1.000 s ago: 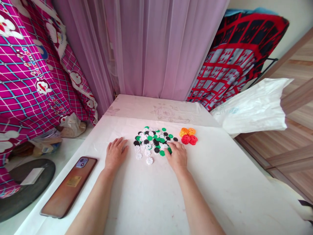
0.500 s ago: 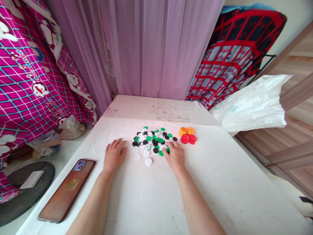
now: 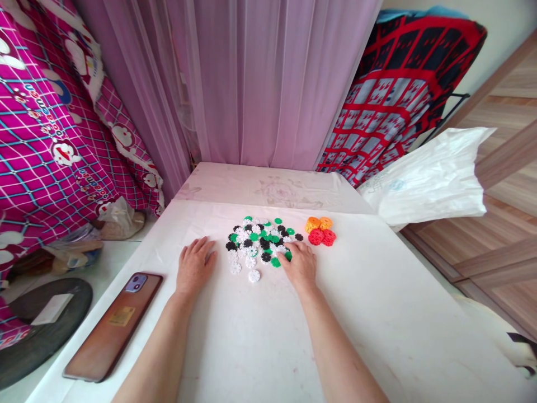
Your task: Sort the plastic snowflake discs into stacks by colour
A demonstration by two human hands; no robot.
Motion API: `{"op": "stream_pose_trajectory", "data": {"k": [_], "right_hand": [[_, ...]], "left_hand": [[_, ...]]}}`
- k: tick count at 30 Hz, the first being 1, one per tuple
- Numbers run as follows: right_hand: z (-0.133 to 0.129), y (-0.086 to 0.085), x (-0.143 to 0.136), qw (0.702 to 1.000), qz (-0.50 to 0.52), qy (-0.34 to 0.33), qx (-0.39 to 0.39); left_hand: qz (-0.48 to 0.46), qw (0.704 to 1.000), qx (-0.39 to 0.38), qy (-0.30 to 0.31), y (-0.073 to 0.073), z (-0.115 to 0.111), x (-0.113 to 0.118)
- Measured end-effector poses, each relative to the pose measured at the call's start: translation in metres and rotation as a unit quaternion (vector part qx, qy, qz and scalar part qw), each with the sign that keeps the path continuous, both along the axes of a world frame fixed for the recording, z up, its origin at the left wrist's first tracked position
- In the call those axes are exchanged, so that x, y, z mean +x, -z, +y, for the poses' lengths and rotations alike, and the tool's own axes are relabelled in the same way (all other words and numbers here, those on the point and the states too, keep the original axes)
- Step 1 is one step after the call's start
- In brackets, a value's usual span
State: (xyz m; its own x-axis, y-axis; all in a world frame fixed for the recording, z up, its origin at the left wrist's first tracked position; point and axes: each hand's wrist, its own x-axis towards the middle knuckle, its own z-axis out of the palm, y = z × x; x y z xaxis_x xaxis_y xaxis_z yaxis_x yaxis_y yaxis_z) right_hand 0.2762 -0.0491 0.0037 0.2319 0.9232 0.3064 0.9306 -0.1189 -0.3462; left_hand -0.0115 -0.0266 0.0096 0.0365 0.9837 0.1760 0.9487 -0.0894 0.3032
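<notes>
A loose pile of white, green and black notched discs lies mid-table. Left of it, my left hand rests palm down on the white tabletop, thumb apart from the fingers, holding nothing. My right hand lies at the pile's right edge, its fingers spread and its fingertips over or touching a few white and green discs. Just beyond it sit stacked orange discs and red discs. One white disc lies nearest the front of the pile.
A brown phone lies at the left of the white table. A white plastic bag stands at the right edge. Purple curtains hang behind, with a pink patterned cloth at left and a red-black cloth at right.
The whole view has shifted very slightly. Both hands and the discs keep the same places on the table.
</notes>
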Motion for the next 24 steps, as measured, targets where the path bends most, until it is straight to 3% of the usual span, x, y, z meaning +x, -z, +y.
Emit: {"op": "stream_pose_trajectory", "data": {"k": [7,11,15,24], "right_hand": [[0.004,0.010,0.002,0.997,0.025,-0.009,0.073],[-0.010,0.004,-0.016,0.980,0.078,-0.110,0.149],[-0.029,-0.002,-0.044,0.958,0.115,-0.233,0.121],[-0.037,-0.004,-0.050,0.963,0.108,-0.238,0.073]], "left_hand": [[0.005,1.000,0.005,0.004,0.002,0.001,-0.001],[0.003,1.000,0.012,0.003,0.002,0.000,0.000],[0.003,1.000,0.013,0.006,0.001,0.000,-0.001],[-0.008,1.000,0.009,-0.002,-0.001,-0.001,0.002]]}}
